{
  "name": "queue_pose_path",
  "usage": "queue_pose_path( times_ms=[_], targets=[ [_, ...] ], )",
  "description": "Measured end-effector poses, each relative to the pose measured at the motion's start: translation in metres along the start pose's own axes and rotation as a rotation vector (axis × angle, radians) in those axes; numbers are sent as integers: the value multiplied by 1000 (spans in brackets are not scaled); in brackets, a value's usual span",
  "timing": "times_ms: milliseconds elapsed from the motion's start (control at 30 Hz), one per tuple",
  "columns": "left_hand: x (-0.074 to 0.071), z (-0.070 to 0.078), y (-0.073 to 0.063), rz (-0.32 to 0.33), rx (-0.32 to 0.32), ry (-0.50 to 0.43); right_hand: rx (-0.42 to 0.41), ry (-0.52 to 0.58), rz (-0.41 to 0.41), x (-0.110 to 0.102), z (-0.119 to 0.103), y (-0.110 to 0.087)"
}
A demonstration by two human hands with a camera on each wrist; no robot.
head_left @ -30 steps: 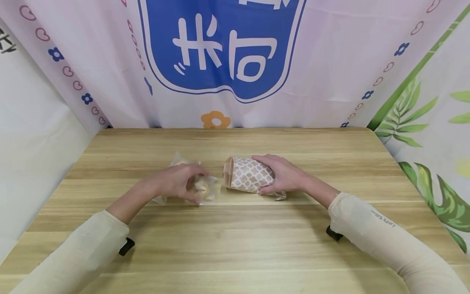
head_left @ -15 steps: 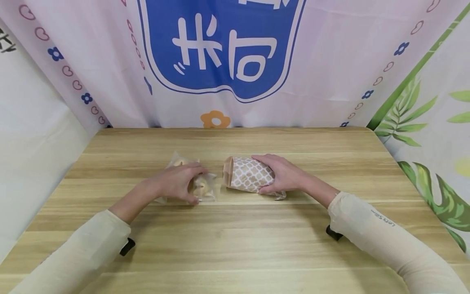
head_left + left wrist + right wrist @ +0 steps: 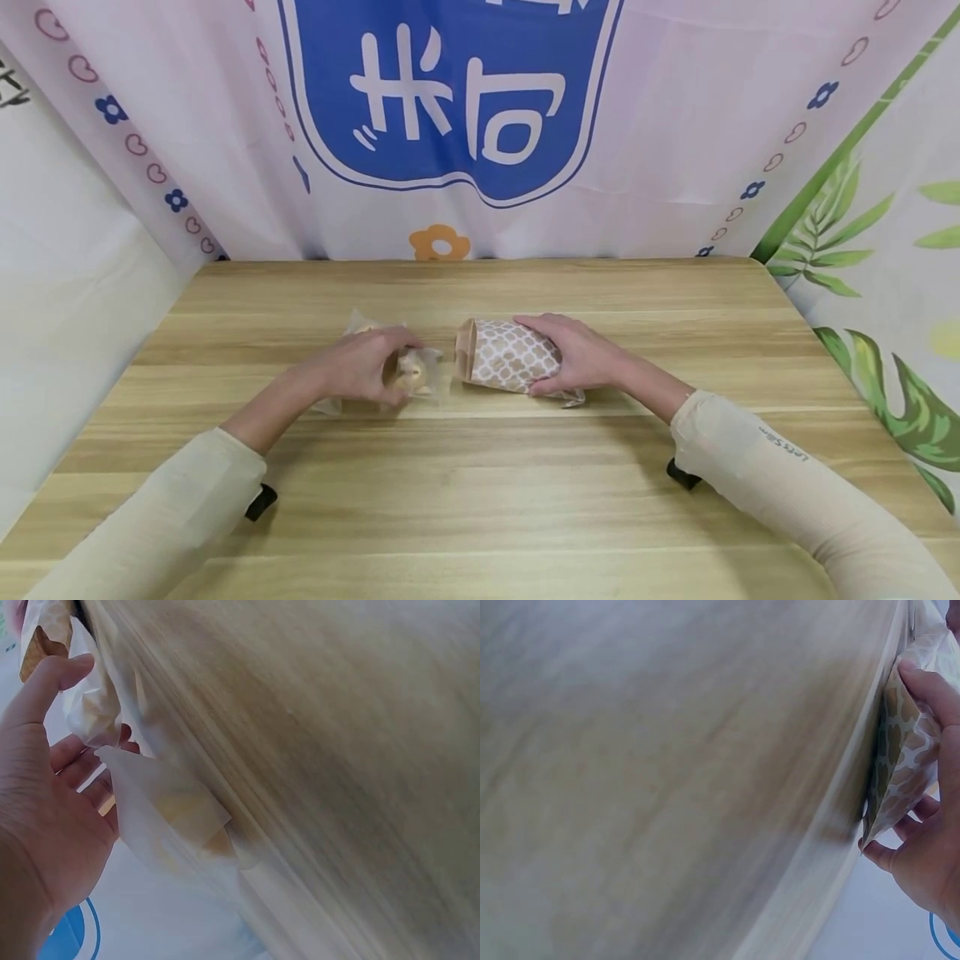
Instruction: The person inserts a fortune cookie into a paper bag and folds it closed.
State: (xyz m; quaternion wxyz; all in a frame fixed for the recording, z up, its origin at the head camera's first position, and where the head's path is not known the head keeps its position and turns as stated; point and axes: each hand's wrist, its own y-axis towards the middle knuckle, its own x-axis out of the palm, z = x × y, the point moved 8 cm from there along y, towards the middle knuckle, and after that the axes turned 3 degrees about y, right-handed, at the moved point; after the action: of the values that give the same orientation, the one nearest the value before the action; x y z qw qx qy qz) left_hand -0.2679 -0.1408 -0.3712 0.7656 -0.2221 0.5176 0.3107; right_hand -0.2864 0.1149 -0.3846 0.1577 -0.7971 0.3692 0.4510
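My left hand point(image 3: 360, 367) curls its thumb and fingers round a small wrapped cookie point(image 3: 417, 372), pale yellow in a translucent packet. Seen from the left wrist, the thumb lies at the near edge of that packet point(image 3: 94, 712), with the fingertips behind it. A second wrapped cookie point(image 3: 191, 817) lies beside the fingers; in the head view the hand mostly covers it. To the right, a brown paper bag point(image 3: 513, 357) with a white lattice pattern lies on its side, mouth facing left. My right hand point(image 3: 581, 354) grips its closed end, thumb and fingers on opposite sides.
Both hands work over a wooden table point(image 3: 480, 492). A printed curtain point(image 3: 660, 167) hangs along its back edge, and a leaf-patterned sheet point(image 3: 885, 275) along the right side. Dark straps point(image 3: 261, 502) show at the wrists.
The left thumb and the packet in that hand have shifted slightly up and away, with blur on them. The right hand and paper bag have stayed in place.
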Motion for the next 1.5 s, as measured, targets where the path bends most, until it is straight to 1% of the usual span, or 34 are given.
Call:
queue_pose_path(
  times_ms=[100,233,367,467,633,767,933,1100,1333,1500],
  targets=[
    [-3,-2,1,14,-3,-38,11,10,3,-1,1,0],
    [-6,-4,1,27,-25,-88,21,21,5,-1,3,1],
    [-10,-4,2,45,-41,-110,21,23,5,-1,3,1],
    [-12,-3,3,59,-46,-107,22,31,2,-1,2,2],
    [-14,0,6,76,-37,-96,5,36,6,-2,-2,3],
    [-15,3,9,87,-25,-94,7,23,6,-2,-4,4],
    [-16,5,12,99,-10,-97,22,38,-5,-1,-3,4],
    [-16,9,14,115,1,-92,13,58,1,-1,-2,4],
    [-16,13,18,120,2,-96,2,63,5,-1,-1,5],
    [-16,15,22,142,0,-99,0,61,1,-2,-2,5]
  ],
)
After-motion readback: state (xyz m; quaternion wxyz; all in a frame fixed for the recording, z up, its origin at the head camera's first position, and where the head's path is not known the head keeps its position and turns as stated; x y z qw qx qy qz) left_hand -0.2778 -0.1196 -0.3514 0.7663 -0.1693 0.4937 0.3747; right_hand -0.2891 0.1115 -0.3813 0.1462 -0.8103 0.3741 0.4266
